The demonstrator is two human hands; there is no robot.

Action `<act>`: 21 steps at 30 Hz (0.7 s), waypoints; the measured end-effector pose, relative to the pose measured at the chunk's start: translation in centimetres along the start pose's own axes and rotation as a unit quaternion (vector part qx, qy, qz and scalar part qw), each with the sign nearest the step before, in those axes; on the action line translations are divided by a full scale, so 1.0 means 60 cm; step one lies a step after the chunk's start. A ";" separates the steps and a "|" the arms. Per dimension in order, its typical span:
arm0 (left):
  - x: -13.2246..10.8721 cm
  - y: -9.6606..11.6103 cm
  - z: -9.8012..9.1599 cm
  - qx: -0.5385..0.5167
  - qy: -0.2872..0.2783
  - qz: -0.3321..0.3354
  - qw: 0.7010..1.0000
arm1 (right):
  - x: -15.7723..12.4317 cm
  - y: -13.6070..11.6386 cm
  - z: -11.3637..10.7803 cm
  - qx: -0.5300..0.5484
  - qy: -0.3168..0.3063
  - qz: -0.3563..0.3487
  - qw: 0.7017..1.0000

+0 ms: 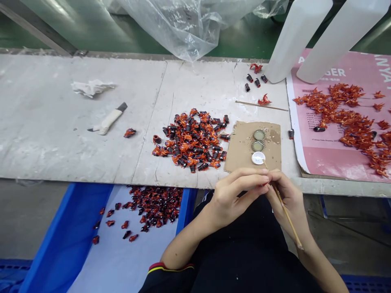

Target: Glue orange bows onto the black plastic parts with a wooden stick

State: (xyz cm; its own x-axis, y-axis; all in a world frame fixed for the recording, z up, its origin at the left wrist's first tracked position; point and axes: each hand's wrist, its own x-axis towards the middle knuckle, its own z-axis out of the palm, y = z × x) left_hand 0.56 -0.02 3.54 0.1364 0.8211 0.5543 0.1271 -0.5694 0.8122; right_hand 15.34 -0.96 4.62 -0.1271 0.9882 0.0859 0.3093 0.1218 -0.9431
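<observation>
My left hand [236,193] and my right hand [285,195] meet just below the table edge, fingertips pinched together around a small piece that is mostly hidden. My right hand also grips a thin wooden stick [285,211], whose tip reaches up to a white bottle cap [258,158]. That cap lies on a brown cardboard square [241,148] with two more caps [258,140] above it. A heap of small orange-and-black parts [192,140] lies left of the cardboard.
A blue bin [70,240] under the table holds more orange-and-black parts [152,207]. A pink sheet [324,154] at the right carries orange pieces [351,118]. A wrapped knife [108,120], crumpled tissue [91,86], another stick [259,106], two white cylinders [297,36] and a plastic bag [186,24] sit farther back.
</observation>
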 end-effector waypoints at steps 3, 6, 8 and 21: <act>-0.003 0.000 0.004 0.006 0.012 -0.023 1.000 | -0.002 0.003 0.001 -0.007 0.006 0.002 1.000; -0.001 0.003 0.002 0.026 0.004 -0.044 0.999 | -0.003 0.006 0.001 -0.003 0.007 -0.006 1.000; 0.001 0.004 0.000 0.031 -0.003 -0.042 0.999 | -0.004 0.007 0.001 -0.006 0.004 -0.008 1.000; 0.003 0.002 -0.006 0.074 -0.032 -0.031 0.996 | 0.001 0.011 0.000 -0.074 0.012 -0.057 0.996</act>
State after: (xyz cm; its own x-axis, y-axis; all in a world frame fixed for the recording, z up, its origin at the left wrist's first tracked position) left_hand 0.23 0.08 3.79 0.1863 0.8535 0.4866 0.2799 -0.5209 0.8064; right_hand 15.55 -0.83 4.02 -0.1471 0.9688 0.1996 0.4300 0.2444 -0.8691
